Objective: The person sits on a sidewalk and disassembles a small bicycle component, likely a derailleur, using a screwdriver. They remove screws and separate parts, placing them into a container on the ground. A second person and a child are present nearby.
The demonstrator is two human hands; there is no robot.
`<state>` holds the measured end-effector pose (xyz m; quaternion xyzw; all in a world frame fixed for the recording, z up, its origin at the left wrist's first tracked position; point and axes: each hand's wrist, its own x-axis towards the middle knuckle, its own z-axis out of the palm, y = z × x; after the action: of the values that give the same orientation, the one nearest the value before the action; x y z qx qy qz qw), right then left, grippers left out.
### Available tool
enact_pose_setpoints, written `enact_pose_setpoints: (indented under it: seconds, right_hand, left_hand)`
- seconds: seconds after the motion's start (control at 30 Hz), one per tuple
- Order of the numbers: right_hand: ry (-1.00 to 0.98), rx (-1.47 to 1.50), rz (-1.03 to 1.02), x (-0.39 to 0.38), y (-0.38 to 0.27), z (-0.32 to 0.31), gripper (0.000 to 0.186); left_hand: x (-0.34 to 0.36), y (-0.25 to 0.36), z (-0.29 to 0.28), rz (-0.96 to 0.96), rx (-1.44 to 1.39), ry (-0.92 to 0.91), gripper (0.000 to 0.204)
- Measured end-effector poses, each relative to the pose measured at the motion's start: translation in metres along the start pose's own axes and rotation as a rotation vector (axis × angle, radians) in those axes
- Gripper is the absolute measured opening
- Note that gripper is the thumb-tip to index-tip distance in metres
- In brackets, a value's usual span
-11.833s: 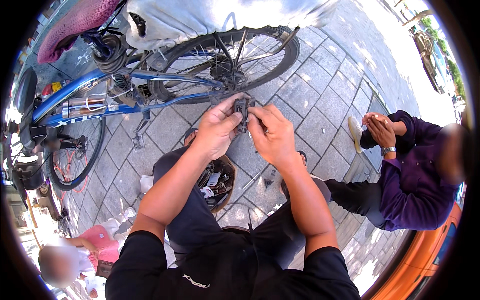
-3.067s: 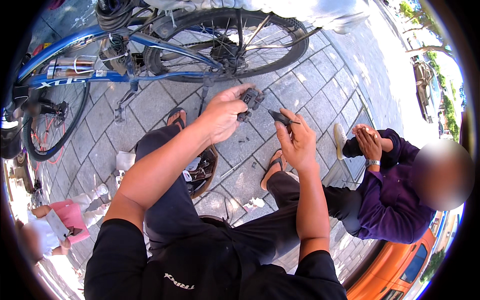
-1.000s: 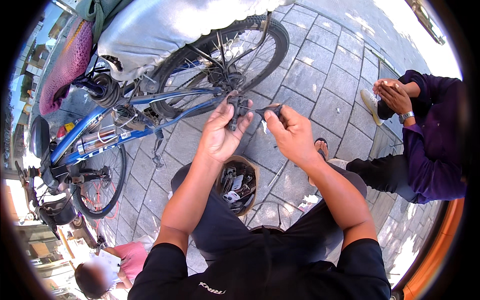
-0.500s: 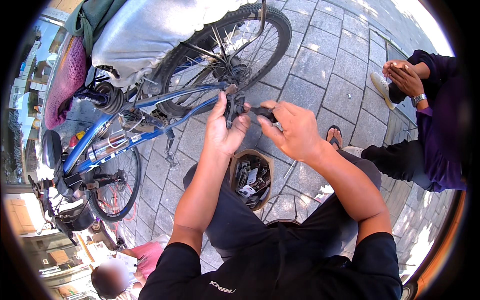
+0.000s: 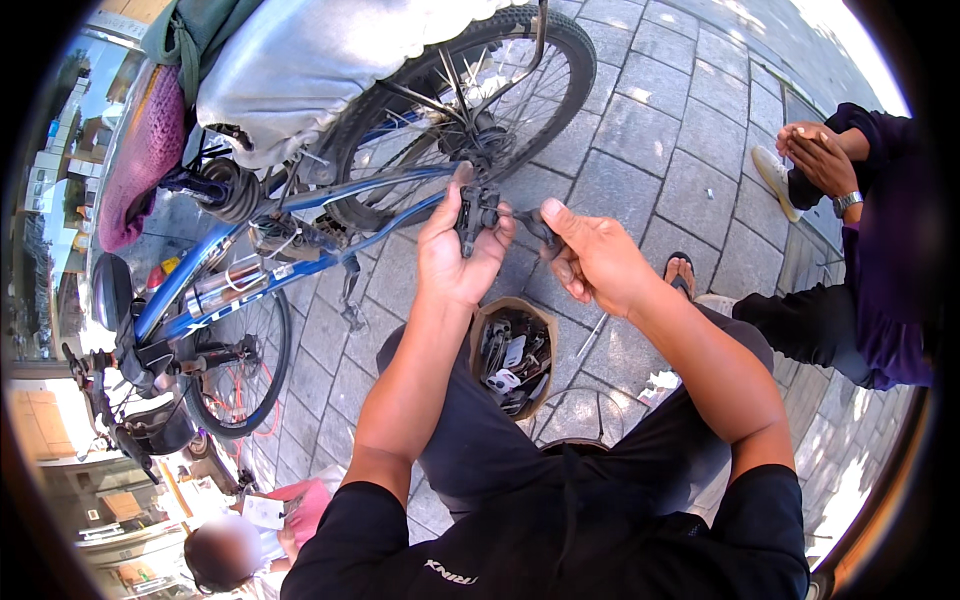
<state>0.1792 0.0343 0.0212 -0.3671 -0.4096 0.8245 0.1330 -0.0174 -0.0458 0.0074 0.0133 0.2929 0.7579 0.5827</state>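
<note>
My left hand (image 5: 460,260) grips a small dark metal part (image 5: 470,225), held upright among its fingers and thumb, in front of a blue bicycle's (image 5: 315,265) rear hub. Just to the right, my right hand (image 5: 605,265) is closed on a dark tool (image 5: 535,225), whose thin tip reaches toward that part; whether they touch is hard to tell. Below both hands, between my knees, a cardboard box (image 5: 548,365) holds a jumble of dark and silver pieces.
A seated person in purple, hands clasped (image 5: 815,160), is at the right. Another person in pink (image 5: 300,505) is at lower left. Grey and pink cloths (image 5: 140,160) cover the bicycle's rear. A thin rod (image 5: 590,340) lies on the paving (image 5: 640,170).
The dark tool has come into my right hand since the earliest frame and moved up to the part. In the last half second that hand has rotated, thumb uppermost, fingers curled beneath.
</note>
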Motion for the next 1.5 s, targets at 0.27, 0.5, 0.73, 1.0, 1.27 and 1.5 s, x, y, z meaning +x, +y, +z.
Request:
enact_pose_setpoints:
  seconds: [0.27,0.5,0.73,1.0,1.27,1.5]
  right_hand:
    - [0.204,-0.842,-0.974,-0.011,0.002,-0.002,0.033]
    - [0.145,-1.116,-1.205,-0.005,0.003,-0.013,0.033]
    - [-0.045,-0.118,-0.088,0.0,0.006,-0.012,0.032]
    - [0.232,-0.83,-0.856,-0.013,0.0,-0.01,0.026]
    - [0.13,-1.172,-0.898,-0.012,-0.003,-0.012,0.03]
    - [0.096,-0.743,-0.631,0.0,0.006,-0.016,0.036]
  left_hand:
    - [0.001,0.001,-0.002,-0.023,-0.033,0.02,0.035]
    - [-0.001,-0.002,0.003,0.036,0.06,-0.001,0.039]
    - [-0.004,-0.001,-0.002,0.09,0.084,-0.032,0.044]
    - [-0.002,-0.003,0.0,0.072,0.064,-0.059,0.042]
    - [-0.004,-0.004,0.003,0.06,0.095,0.01,0.037]
    - [-0.003,-0.003,0.001,0.047,0.119,0.015,0.035]
